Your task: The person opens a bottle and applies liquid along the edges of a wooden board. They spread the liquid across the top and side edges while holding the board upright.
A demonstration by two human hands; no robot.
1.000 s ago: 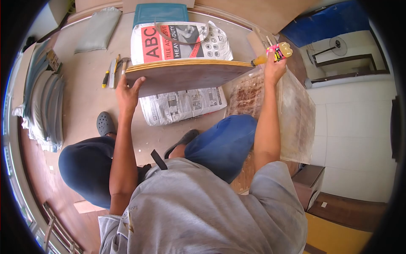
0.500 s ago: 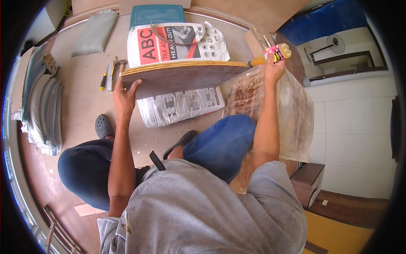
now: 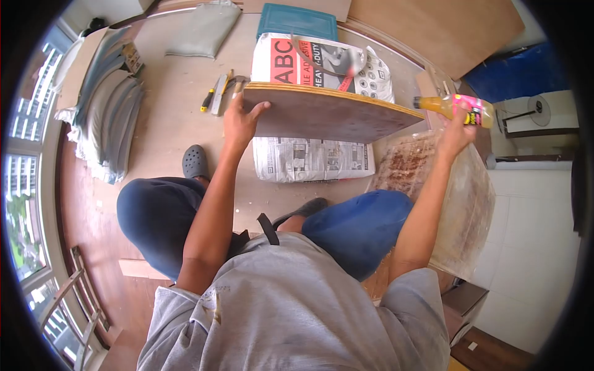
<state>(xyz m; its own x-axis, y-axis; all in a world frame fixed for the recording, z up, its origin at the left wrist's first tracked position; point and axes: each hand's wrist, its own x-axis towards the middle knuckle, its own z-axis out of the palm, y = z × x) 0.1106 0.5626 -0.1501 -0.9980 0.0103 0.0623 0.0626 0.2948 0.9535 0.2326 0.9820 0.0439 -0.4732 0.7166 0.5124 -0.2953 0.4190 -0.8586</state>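
My left hand [image 3: 240,125] grips the near left corner of a plywood board [image 3: 325,114], thumb on its dark face and fingers behind the edge. The board stands on edge, tilted, its pale layered edge uppermost. My right hand [image 3: 456,135] is wrapped round an amber bottle [image 3: 438,105] with a pink label. The bottle lies nearly level, its dark tip pointing left, close to the board's right corner. Behind the board lies a white, red and black tile adhesive bag [image 3: 281,59]. Another printed white bag [image 3: 312,161] shows below the board.
A yellow-handled tool [image 3: 209,99] and a hammer [image 3: 239,83] lie left of the board. Stacked bags [image 3: 108,123] stand at the left, near a ladder [image 3: 74,303]. A teal lid [image 3: 297,21] lies at the back. A stained sheet [image 3: 458,204] spreads at the right.
The view has turned, so everything sits further right. The bottle has swung from tilted at the board's right end to nearly level, its tip now over the corner. My left hand keeps its grip.
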